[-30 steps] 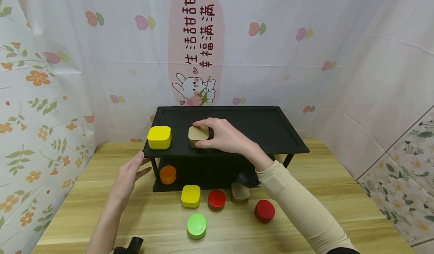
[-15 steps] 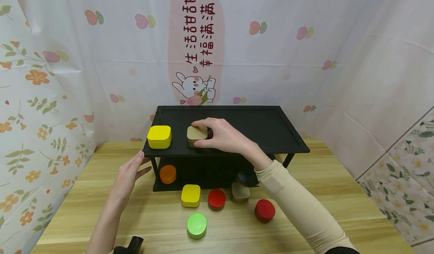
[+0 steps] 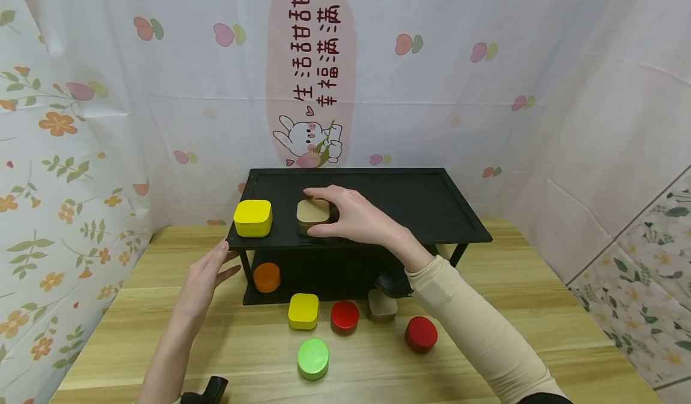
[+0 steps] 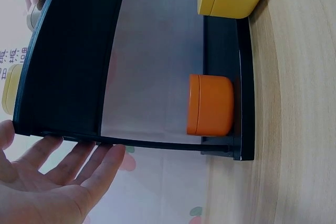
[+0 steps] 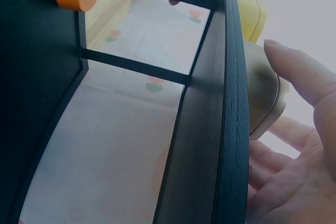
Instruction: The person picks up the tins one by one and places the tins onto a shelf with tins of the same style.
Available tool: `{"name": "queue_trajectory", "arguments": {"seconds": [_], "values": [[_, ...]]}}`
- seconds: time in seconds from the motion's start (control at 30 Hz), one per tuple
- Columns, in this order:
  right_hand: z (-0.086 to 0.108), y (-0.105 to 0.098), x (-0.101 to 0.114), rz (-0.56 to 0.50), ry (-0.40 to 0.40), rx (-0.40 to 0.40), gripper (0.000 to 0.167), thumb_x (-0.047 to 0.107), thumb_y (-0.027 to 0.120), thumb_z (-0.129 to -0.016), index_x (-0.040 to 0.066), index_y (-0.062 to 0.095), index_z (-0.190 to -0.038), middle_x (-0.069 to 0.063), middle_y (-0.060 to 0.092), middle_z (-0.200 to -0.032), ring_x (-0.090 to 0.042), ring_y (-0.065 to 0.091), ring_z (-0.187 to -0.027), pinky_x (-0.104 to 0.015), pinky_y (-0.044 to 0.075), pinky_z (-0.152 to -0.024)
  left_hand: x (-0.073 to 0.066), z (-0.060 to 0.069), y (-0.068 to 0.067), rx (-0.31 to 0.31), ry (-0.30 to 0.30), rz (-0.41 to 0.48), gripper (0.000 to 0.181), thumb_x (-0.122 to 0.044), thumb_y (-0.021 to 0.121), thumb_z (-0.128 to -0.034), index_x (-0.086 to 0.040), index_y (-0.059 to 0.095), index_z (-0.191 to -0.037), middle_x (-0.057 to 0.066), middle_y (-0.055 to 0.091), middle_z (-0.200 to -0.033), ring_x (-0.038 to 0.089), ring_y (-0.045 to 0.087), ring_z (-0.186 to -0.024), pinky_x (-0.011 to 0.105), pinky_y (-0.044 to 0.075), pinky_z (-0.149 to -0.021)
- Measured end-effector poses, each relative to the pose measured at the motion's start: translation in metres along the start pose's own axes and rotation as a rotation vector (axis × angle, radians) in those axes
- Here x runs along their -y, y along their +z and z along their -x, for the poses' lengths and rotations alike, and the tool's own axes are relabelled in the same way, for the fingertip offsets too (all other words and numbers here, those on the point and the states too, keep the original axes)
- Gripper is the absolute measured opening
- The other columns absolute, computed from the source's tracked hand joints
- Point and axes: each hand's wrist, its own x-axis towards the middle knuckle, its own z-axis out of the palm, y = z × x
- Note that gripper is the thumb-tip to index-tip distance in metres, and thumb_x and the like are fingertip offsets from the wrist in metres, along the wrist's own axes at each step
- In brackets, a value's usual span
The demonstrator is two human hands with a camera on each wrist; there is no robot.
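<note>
On the top board of a black two-tier shelf (image 3: 378, 206) sits a beige rounded-square tin (image 3: 313, 211). My right hand (image 3: 358, 215) holds it between thumb and fingers, the thumb on its near side; in the right wrist view the tin (image 5: 262, 90) stands on the board by the thumb. Left of it is a yellow tin (image 3: 254, 218) at the board's left end. My left hand (image 3: 202, 281) touches the shelf's left front corner, its fingers (image 4: 107, 169) fairly straight along the side edge. An orange round tin (image 3: 267, 277) stands on the lower tier.
On the wooden table before the shelf stand another yellow tin (image 3: 303, 311), a red round tin (image 3: 345, 317), a second beige tin (image 3: 382, 305), another red tin (image 3: 421, 334) and a green round tin (image 3: 313, 359). A patterned curtain (image 3: 432, 92) hangs behind.
The beige tin under my right hand has slid very slightly left, and the right index finger sits a touch higher. My left hand has stayed at the shelf corner.
</note>
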Motion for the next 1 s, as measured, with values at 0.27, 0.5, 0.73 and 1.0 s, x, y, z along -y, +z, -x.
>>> {"name": "queue_trajectory", "arguments": {"seconds": [0.27,0.5,0.73,1.0], "values": [[0.011,-0.001,-0.002,-0.033,-0.003,-0.046,0.076,0.035,0.082,-0.089,0.015,0.048,-0.154,-0.004,0.059,-0.145,-0.021,0.056,-0.128,-0.043,0.055,-0.11,-0.002,0.0,0.001,0.0,0.002,-0.001,0.064,-0.046,0.035,-0.1117,-0.001,0.04,-0.156,0.019,0.03,-0.167,-0.002,0.051,-0.124,0.005,0.052,-0.094],[0.026,-0.002,-0.002,-0.077,0.009,-0.083,0.076,0.034,0.082,-0.089,0.021,0.047,-0.155,-0.002,0.057,-0.144,-0.021,0.058,-0.13,-0.038,0.061,-0.101,-0.002,0.001,0.001,0.007,-0.01,-0.005,0.065,-0.047,0.033,-0.1119,0.0,0.037,-0.158,0.018,0.026,-0.169,0.027,0.045,-0.141,0.003,0.051,-0.092],[0.04,-0.002,-0.001,-0.118,0.002,-0.128,0.076,0.034,0.082,-0.089,0.027,0.046,-0.155,0.003,0.057,-0.143,-0.019,0.063,-0.125,-0.038,0.06,-0.103,-0.002,0.0,0.0,0.007,-0.013,-0.013,0.066,-0.047,0.034,-0.1116,-0.001,0.036,-0.158,0.018,0.027,-0.169,0.016,0.049,-0.136,0.004,0.051,-0.093],[0.053,0.0,0.0,-0.103,-0.025,-0.179,0.075,0.032,0.083,-0.089,0.027,0.047,-0.155,-0.002,0.058,-0.143,-0.019,0.063,-0.123,-0.038,0.059,-0.103,-0.001,0.0,0.0,-0.001,-0.011,-0.009,0.064,-0.046,0.035,-0.1116,-0.001,0.037,-0.158,0.019,0.028,-0.168,-0.003,0.051,-0.122,0.005,0.052,-0.092]]}}
